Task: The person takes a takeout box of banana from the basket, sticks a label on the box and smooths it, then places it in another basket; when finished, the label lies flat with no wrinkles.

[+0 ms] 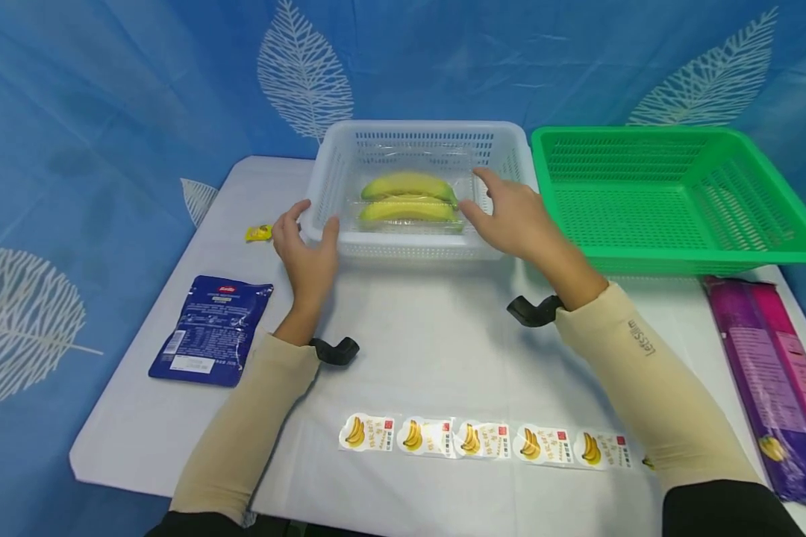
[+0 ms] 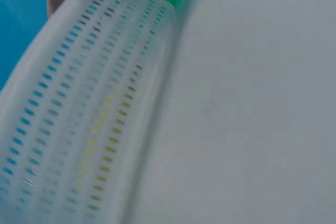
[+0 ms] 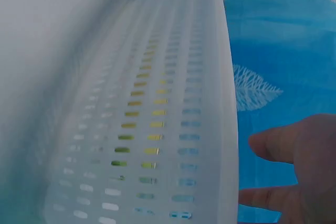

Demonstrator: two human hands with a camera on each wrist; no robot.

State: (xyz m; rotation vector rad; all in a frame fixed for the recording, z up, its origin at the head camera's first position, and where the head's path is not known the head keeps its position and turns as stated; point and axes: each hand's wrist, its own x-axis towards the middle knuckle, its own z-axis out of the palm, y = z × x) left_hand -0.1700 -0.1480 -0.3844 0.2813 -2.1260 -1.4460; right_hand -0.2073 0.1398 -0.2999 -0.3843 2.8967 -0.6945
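Note:
A white perforated basket (image 1: pixel 403 245) stands at the table's far side. Two bananas (image 1: pixel 406 210) lie in it in a clear plastic box (image 1: pixel 436 158). My left hand (image 1: pixel 305 257) is at the basket's near left corner, thumb extended by the front wall and fingers along the outer left side. Over the basket's right side is my right hand (image 1: pixel 513 216), thumb and index finger spread apart beside the clear box, with nothing between them. From the right wrist, the fingers (image 3: pixel 273 142) show beyond the basket's rim. The basket's front wall (image 2: pixel 79 93) fills the left part of the left wrist view.
A green basket (image 1: pixel 678 265) adjoins on the right. A blue pouch (image 1: pixel 211 332) and a small yellow packet (image 1: pixel 258 233) lie left. Banana stickers (image 1: pixel 483 440) form a strip at the front. A purple package (image 1: pixel 772 388) lies at the right edge.

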